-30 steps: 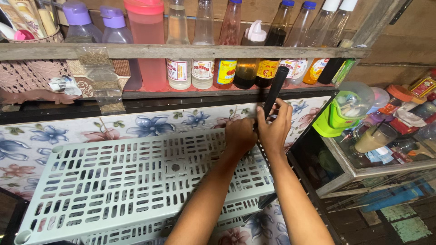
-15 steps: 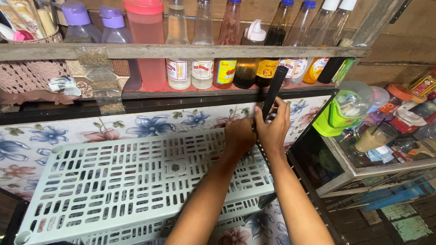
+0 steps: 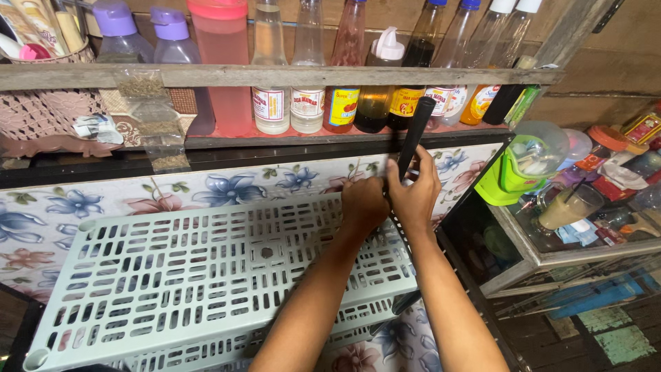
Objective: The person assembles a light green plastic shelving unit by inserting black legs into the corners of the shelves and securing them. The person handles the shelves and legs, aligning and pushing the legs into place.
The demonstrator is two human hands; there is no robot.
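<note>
A pale green slotted plastic shelf panel [image 3: 206, 275] lies flat in front of me. At its far right corner a black plastic tube [image 3: 415, 134] stands upright, slightly tilted. My right hand [image 3: 416, 193] is wrapped around the tube's lower part. My left hand [image 3: 363, 203] is closed at the tube's base, where it meets the panel's corner. Both forearms reach up from the bottom of the view. The joint between tube and panel is hidden by my hands.
A wooden shelf [image 3: 275, 74] behind carries several sauce and syrup bottles [image 3: 344, 103]. A floral cloth [image 3: 227, 186] covers the surface under the panel. To the right, a green blender jug [image 3: 523, 165] and a drink cup [image 3: 568, 207] sit among clutter.
</note>
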